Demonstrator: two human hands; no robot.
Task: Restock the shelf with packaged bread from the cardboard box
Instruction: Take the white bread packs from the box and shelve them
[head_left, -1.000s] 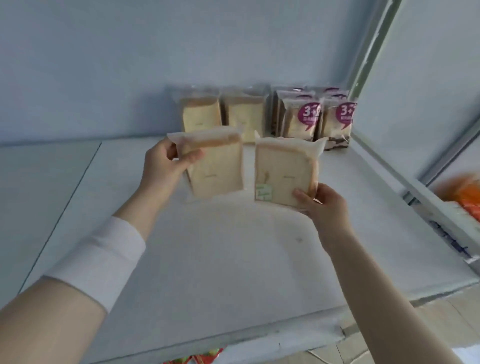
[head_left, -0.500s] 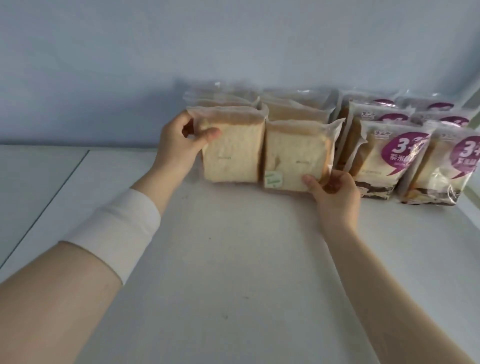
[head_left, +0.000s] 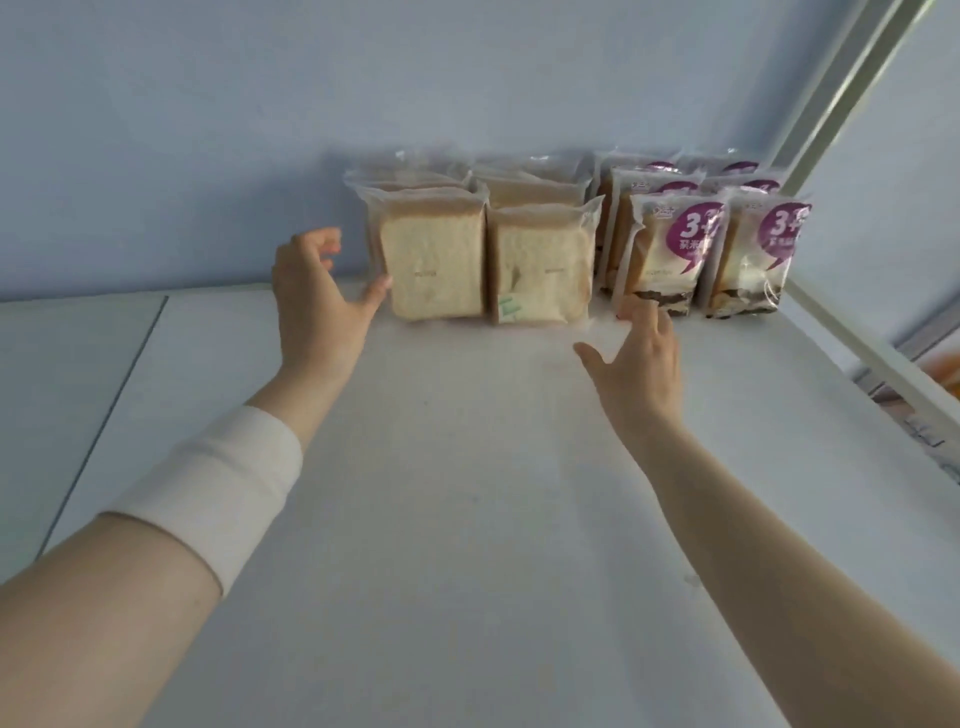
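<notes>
left hand (head_left: 317, 296): fingers spread, holding nothing; thumb tip at the lower-left edge of the left toast pack, can't tell if it touches
right hand (head_left: 644, 364): fingers splayed, holding nothing; over the shelf, fingertips just below the front purple-label pack
hands: well apart, one on each side of the front toast pair
left toast pack (head_left: 434, 260): clear bag, upright on the shelf, 3 o'clock from the left hand
right toast pack (head_left: 543, 265): upright, side against the left one, 11 o'clock from the right hand
green sticker (head_left: 509, 307): lower-left corner of the right toast pack
rear toast packs (head_left: 524, 184): more clear bags at 12 o'clock behind the front pair, near the back wall
purple-label packs (head_left: 670, 254): 3 o'clock from the toast; two upright in front, side by side, more rowed behind
wristband (head_left: 218, 488): white, on the left forearm
shelf (head_left: 467, 493): white board carrying all the packs
back wall (head_left: 208, 130): pale blue
post (head_left: 841, 98): white upright, 2 o'clock from the packs
</notes>
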